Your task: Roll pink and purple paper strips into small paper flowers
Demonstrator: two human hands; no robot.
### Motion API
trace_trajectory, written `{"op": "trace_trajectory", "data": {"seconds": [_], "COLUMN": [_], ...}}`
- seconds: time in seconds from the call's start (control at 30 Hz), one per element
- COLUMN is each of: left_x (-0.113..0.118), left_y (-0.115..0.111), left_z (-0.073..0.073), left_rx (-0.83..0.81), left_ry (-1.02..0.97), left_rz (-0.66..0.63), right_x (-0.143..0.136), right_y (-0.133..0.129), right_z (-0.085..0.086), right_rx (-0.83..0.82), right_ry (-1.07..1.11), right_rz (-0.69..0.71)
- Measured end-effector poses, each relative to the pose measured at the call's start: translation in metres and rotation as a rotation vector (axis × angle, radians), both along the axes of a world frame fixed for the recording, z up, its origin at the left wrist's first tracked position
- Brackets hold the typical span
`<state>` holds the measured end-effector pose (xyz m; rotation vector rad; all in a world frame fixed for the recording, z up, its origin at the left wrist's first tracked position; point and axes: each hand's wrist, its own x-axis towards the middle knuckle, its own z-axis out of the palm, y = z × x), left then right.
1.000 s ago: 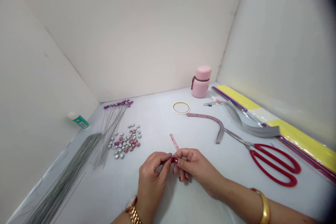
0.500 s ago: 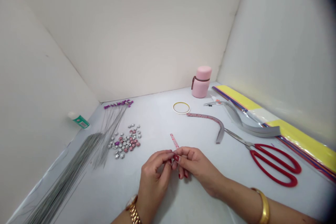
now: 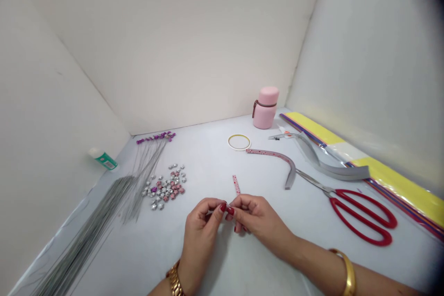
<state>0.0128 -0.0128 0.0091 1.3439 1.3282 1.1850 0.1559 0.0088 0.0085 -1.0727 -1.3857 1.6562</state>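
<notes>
A narrow pink patterned paper strip (image 3: 236, 184) rises from between my fingertips, its free end pointing away from me. My left hand (image 3: 204, 222) pinches the near end of the strip, thumb against fingers. My right hand (image 3: 258, 215) meets it from the other side, thumb and index finger closed on the same strip. The folded part of the strip is mostly hidden by the fingers. Left of my hands lie small silver and pink paper stars (image 3: 168, 188), with a purple one (image 3: 153, 189) among them.
Wire stems (image 3: 93, 222) and purple-tipped stems (image 3: 156, 138) lie left, near a green-white tube (image 3: 106, 161). Beyond are a tape ring (image 3: 239, 149) and pink bottle (image 3: 265, 113). Rightward lie patterned strips (image 3: 274, 154), grey strips (image 3: 342, 172), red-handled scissors (image 3: 360, 215) and yellow packets (image 3: 391, 171).
The free end of the strip has swung to the right and stands more upright. My left thumb has moved up beside my right thumb at the strip.
</notes>
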Motion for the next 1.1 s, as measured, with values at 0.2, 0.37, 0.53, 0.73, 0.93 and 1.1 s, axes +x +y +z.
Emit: {"op": "trace_trajectory", "data": {"seconds": [0.2,0.37,0.53,0.73,0.93,1.1], "left_x": [0.0011,0.0005,-0.0002,-0.0005,-0.0042,-0.0042], "left_y": [-0.0006,-0.0008,0.0001,-0.0012,-0.0018,-0.0021], "left_z": [-0.0010,-0.0019,-0.0023,0.0004,-0.0003,-0.0046], "left_rx": [-0.062,-0.037,-0.070,0.068,0.235,0.365], "left_ry": [-0.058,-0.017,-0.052,0.098,0.405,0.488], "left_rz": [0.009,0.022,-0.006,0.023,-0.025,-0.089], "right_x": [0.0012,0.0009,0.0002,-0.0005,-0.0011,-0.0015], "right_y": [-0.0014,-0.0008,-0.0008,-0.0008,-0.0026,-0.0011], "right_z": [0.0015,0.0016,0.0006,-0.0036,-0.0035,-0.0046], "right_rx": [0.075,0.068,0.082,0.037,0.024,0.010], "right_ry": [-0.072,-0.064,-0.050,-0.050,-0.023,0.001], "right_rz": [0.014,0.013,0.005,-0.017,0.005,-0.011]}}
